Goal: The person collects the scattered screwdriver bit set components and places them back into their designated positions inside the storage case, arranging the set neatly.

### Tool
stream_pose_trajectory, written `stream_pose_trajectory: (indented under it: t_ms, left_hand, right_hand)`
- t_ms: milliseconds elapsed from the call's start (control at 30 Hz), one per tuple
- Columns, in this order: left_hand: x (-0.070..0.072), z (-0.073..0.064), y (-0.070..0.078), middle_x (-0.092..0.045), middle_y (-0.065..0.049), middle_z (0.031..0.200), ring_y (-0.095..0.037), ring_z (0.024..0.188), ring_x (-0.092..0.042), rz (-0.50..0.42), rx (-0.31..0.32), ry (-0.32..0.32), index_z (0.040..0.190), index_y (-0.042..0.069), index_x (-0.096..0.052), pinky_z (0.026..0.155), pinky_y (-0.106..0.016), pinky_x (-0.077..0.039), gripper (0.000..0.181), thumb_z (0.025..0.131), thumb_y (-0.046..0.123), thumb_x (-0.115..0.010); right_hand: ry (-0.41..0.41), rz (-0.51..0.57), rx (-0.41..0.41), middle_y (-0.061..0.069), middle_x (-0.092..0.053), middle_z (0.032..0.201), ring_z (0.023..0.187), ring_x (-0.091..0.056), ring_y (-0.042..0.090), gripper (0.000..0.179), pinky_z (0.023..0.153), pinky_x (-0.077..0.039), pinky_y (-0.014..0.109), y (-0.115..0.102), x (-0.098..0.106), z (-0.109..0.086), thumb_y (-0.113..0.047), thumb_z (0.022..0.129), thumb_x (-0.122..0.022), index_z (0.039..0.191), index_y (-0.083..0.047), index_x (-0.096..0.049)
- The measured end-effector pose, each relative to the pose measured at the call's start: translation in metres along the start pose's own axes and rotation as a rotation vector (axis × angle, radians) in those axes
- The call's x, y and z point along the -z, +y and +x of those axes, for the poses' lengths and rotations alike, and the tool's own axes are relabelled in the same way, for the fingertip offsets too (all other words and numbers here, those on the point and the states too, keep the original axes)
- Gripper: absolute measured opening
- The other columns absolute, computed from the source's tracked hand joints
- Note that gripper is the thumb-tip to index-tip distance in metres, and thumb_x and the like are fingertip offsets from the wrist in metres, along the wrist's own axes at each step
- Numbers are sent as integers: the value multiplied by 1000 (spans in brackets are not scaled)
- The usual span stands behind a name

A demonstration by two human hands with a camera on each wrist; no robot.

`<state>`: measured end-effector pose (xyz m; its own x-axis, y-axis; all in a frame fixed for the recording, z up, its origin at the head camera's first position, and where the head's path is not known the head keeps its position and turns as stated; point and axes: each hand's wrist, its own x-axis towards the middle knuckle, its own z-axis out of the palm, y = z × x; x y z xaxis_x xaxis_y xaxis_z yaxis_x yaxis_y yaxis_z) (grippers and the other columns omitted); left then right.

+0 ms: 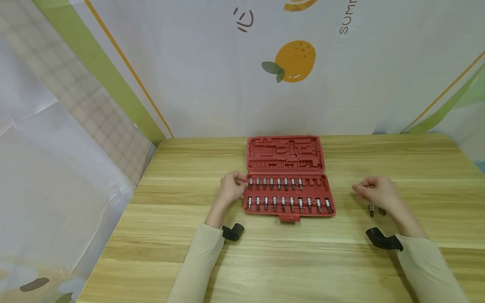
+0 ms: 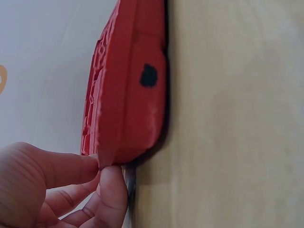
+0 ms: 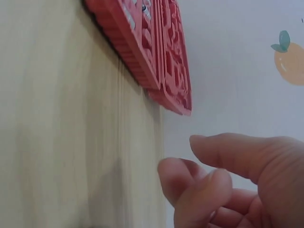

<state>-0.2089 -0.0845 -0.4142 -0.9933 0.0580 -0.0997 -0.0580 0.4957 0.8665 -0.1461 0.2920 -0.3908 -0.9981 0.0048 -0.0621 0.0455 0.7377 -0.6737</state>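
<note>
A red socket case point(image 1: 289, 193) lies unfolded on the table, its lid away from me. Two rows of silver bit sockets point(image 1: 283, 204) fill most of its tray; two slots at the right end of the back row hold none. My left hand point(image 1: 232, 188) pinches the case's left edge between thumb and fingers, as the left wrist view shows up close. Right of the case, my right hand point(image 1: 379, 193) hovers with thumb and fingertips apart and nothing between them. Under it, two loose bit sockets point(image 1: 371, 210) lie on the table, one partly hidden by the wrist.
The wooden table point(image 1: 170, 235) runs back to a white cloth point(image 1: 212, 84) printed with fruit. A black wrist mount point(image 1: 233, 232) sits on the left wrist and another black mount point(image 1: 382, 240) on the right. The latch point(image 1: 289, 218) sticks out from the case's front.
</note>
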Motion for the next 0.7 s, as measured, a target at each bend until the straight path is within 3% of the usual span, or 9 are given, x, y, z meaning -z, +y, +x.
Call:
stream_pose_trajectory:
  t_ms: [300,700]
  left_hand:
    - [0,1,0,-60,-12,78,-15,50,-56,-1,-11,6,95,-4,-60,47,-26,-54,9,86,-5,-60]
    - [-1,1,1,-61,-12,79,-14,49,-54,6,-5,10,94,-4,-61,46,-25,-53,9,85,-6,-60]
  right_hand:
    - [5,53,-22,2,-57,58,48,-50,11,32,42,-39,25,17,9,-11,-21,95,-55,84,8,-60]
    - [5,-19,-95,0,-62,64,53,-53,10,36,49,-43,23,40,24,-21,-29,95,-54,80,3,-62]
